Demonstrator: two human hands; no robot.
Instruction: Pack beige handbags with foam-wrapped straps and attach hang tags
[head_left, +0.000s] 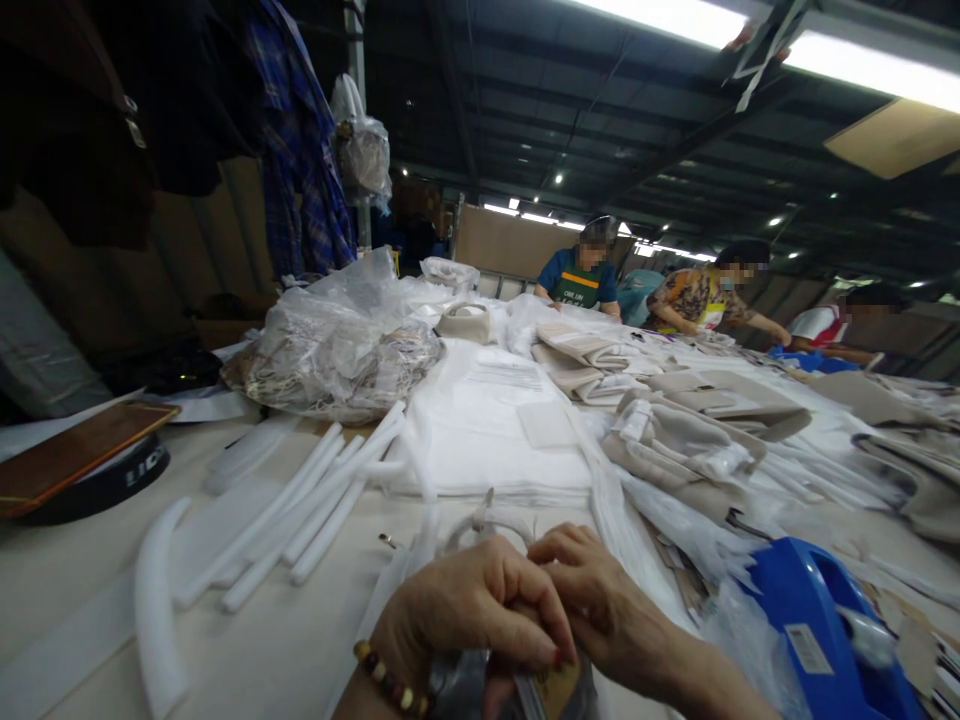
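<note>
Low in the middle, my left hand (484,605), with a beaded bracelet, is closed with its fingertips pinched on a small tan piece (562,690) in clear plastic. The piece bears a dark mark, and its lower part runs out of view. Against it, my right hand (607,600) has bent fingers beside the left knuckles; what they grip is mostly hidden. Just beyond the hands lies a greyish looped object with a pointed metal tip (489,497), partly covered. Behind that is a stack of white sheets (480,440) with a small pale square (546,425) on top.
White foam tubes (322,500) and a curved one (159,610) lie left. A brown phone-like slab (82,450) rests on a black roll. Filled plastic bags (337,350) stand behind. Right are beige fabric bags (675,440) and a blue tape dispenser (817,620). Several co-workers (581,275) work beyond.
</note>
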